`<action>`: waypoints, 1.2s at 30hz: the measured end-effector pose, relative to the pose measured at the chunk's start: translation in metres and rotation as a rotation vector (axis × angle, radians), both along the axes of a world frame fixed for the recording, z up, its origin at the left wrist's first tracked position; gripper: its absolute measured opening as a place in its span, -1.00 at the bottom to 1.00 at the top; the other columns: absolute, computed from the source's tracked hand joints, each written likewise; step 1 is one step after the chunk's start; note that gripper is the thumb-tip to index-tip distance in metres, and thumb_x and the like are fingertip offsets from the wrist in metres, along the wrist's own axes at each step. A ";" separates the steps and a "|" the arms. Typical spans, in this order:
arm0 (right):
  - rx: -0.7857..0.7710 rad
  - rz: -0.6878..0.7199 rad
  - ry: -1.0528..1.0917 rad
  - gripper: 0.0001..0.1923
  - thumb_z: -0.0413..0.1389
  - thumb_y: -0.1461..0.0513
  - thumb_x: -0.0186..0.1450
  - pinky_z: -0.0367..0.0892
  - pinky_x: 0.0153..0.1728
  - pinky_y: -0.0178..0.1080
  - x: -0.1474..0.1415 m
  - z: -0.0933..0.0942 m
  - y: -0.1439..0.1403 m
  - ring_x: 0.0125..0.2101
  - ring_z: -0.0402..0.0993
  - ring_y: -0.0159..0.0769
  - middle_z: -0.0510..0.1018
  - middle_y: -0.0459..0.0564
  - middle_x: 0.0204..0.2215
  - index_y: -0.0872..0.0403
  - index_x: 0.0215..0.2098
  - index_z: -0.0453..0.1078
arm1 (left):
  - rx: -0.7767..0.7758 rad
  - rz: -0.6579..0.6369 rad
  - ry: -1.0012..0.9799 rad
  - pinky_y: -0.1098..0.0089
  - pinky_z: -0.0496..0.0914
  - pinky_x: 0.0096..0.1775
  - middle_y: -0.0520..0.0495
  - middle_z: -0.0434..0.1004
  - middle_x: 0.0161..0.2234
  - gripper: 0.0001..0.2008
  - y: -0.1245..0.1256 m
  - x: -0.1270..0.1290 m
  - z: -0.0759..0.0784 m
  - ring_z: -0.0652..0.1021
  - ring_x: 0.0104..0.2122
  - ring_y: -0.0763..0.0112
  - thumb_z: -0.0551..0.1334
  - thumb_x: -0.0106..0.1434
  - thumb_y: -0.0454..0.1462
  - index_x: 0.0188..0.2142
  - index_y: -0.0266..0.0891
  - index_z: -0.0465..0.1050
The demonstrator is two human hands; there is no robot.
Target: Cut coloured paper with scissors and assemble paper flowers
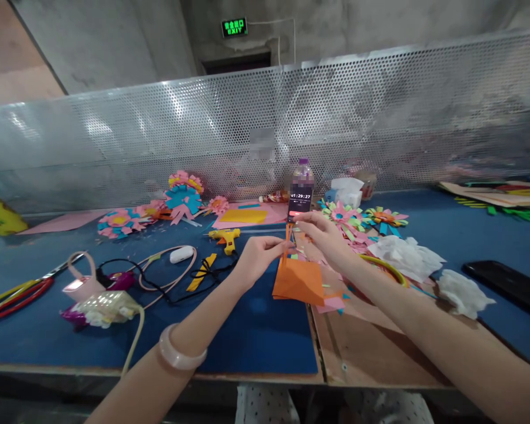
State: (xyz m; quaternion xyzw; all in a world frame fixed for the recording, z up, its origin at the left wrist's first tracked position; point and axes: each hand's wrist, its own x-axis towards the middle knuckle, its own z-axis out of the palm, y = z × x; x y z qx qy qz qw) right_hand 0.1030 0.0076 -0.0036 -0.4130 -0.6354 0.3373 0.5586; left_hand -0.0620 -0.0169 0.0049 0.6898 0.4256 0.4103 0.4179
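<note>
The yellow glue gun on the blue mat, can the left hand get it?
Probably yes. The yellow glue gun lies just beside the left hand with bare blue mat between, but that hand pinches an orange paper strip.

Wooden bench (380, 353) w/ blue mat (247, 335) over most of top. On it, L→R: red/yellow hoops (13, 297), scissors (57, 270), pink bag (82, 282), cables (159, 282) + white charger (181, 254), yellow glue gun (225, 238), yellow strip (203, 272). Rear: paper flowers (183, 197), pink sheet (247, 215), bottle (302, 176) w/ phone timer (300, 203) propped against it. Centre: orange paper (300, 282) + scraps (331, 303). R side: more flowers (357, 218), white tissue wads (406, 256), black phone (507, 285), coloured paper stack (499, 197) far R.
</note>
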 end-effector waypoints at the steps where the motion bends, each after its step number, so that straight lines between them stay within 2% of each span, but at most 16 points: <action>1: 0.038 0.010 -0.047 -0.79 0.06 0.10 0.17 0.21 -0.21 -0.26 0.004 0.005 0.001 -0.22 0.30 -0.33 0.36 -0.04 -0.24 0.04 -0.32 0.40 | 0.008 -0.038 0.025 0.43 0.33 -0.16 -0.09 0.59 -0.32 -0.72 -0.001 0.001 -0.001 0.52 -0.23 0.29 0.20 0.12 -0.14 -0.32 -0.30 0.55; 4: 0.108 0.067 -0.228 -0.86 0.09 0.16 0.15 0.15 -0.08 -0.19 0.014 0.018 0.002 -0.09 0.24 -0.27 0.31 -0.02 -0.15 0.04 -0.40 0.44 | 0.005 -0.125 0.090 0.44 0.33 -0.17 -0.07 0.59 -0.31 -0.72 -0.003 0.003 -0.004 0.53 -0.22 0.29 0.19 0.13 -0.13 -0.33 -0.29 0.56; 6: 0.087 0.143 -0.301 -0.89 0.10 0.20 0.14 0.14 -0.06 -0.16 0.020 0.022 0.004 -0.07 0.24 -0.25 0.30 -0.02 -0.12 0.04 -0.45 0.46 | -0.008 -0.152 0.107 0.44 0.33 -0.18 -0.07 0.59 -0.32 -0.70 -0.003 0.003 -0.005 0.53 -0.24 0.30 0.18 0.13 -0.11 -0.34 -0.29 0.56; 9: 0.033 0.263 -0.312 -0.87 0.10 0.21 0.14 0.14 -0.05 -0.15 0.028 0.020 0.008 -0.08 0.27 -0.25 0.32 -0.03 -0.10 0.04 -0.48 0.47 | -0.016 -0.172 0.120 0.46 0.34 -0.19 -0.06 0.59 -0.32 -0.69 -0.003 0.004 -0.005 0.53 -0.25 0.32 0.19 0.12 -0.09 -0.36 -0.29 0.55; 13: 0.022 0.349 -0.282 -0.86 0.08 0.23 0.15 0.13 -0.02 -0.14 0.032 0.015 0.014 -0.06 0.25 -0.22 0.35 -0.04 -0.10 0.03 -0.48 0.48 | -0.029 -0.182 0.131 0.47 0.33 -0.19 -0.04 0.59 -0.33 -0.70 -0.003 0.004 -0.005 0.53 -0.25 0.34 0.20 0.11 -0.09 -0.37 -0.27 0.56; 25: 0.061 0.394 -0.299 -0.87 0.06 0.30 0.12 0.16 -0.07 -0.16 0.027 0.015 0.010 -0.13 0.30 -0.24 0.40 -0.04 -0.23 0.06 -0.52 0.45 | 0.002 -0.186 0.154 0.47 0.33 -0.19 -0.06 0.59 -0.32 -0.69 -0.004 0.003 -0.005 0.52 -0.24 0.31 0.18 0.13 -0.12 -0.29 -0.27 0.56; 36: 0.073 0.373 -0.312 -0.84 0.03 0.31 0.12 0.15 -0.07 -0.14 0.027 0.019 0.006 -0.12 0.29 -0.24 0.41 -0.05 -0.20 0.05 -0.51 0.45 | 0.009 -0.193 0.153 0.44 0.34 -0.19 -0.06 0.59 -0.32 -0.69 -0.005 0.004 -0.003 0.53 -0.25 0.30 0.17 0.13 -0.10 -0.31 -0.26 0.57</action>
